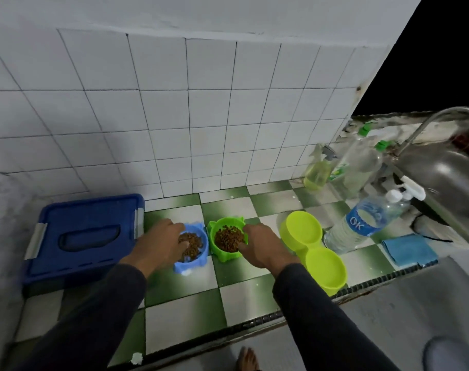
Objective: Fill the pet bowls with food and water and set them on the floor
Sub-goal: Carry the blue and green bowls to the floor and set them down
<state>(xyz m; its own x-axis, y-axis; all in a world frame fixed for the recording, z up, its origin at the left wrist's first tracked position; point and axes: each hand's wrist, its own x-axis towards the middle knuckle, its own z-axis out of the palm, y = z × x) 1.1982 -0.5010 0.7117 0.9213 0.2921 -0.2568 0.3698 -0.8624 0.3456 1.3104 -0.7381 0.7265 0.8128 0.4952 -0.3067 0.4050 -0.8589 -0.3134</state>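
Observation:
Two small pet bowls filled with brown kibble stand side by side on the green-and-white tiled counter (185,311). My left hand (161,243) grips the left rim of the blue bowl (194,261), its thumb over the kibble. The green bowl (222,251) is gripped at its right rim by my right hand (264,245), thumb inside the edge. Right of them lies an empty lime double bowl (313,247). A clear water bottle (359,224) with a blue label and white cap leans just beyond it.
A blue lidded box (83,236) sits at the left against the tiled wall. Spray and soap bottles (335,170) stand at the back right beside a steel sink (447,178) with a tap. A blue cloth (408,249) lies near the counter edge. A bare foot (248,360) shows on the floor below.

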